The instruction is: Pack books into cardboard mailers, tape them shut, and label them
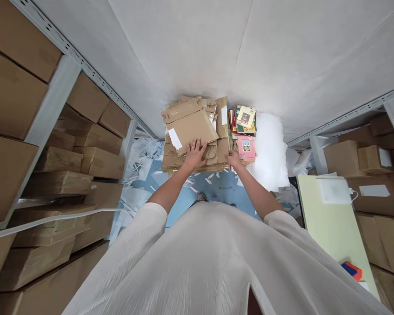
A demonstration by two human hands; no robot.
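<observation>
A stack of flattened cardboard boxes (193, 124) lies in front of me against the wall, its layers uneven and a white label on the top piece. My left hand (196, 154) rests on the top piece near its front edge, with fingers spread. At the stack's front right corner, my right hand (233, 159) has its fingers closed at the cardboard's edge; the fingertips are partly hidden. Just right of that hand is a pile of books with a pink book (246, 148) in front and a cream book (245, 117) behind.
White packing wrap (269, 151) stands right of the books. Paper scraps (139, 159) litter the blue floor (180, 199). Shelves of cardboard boxes (103, 162) line both sides. A pale green table (331, 223) is at my right. A white cable (62, 218) crosses at left.
</observation>
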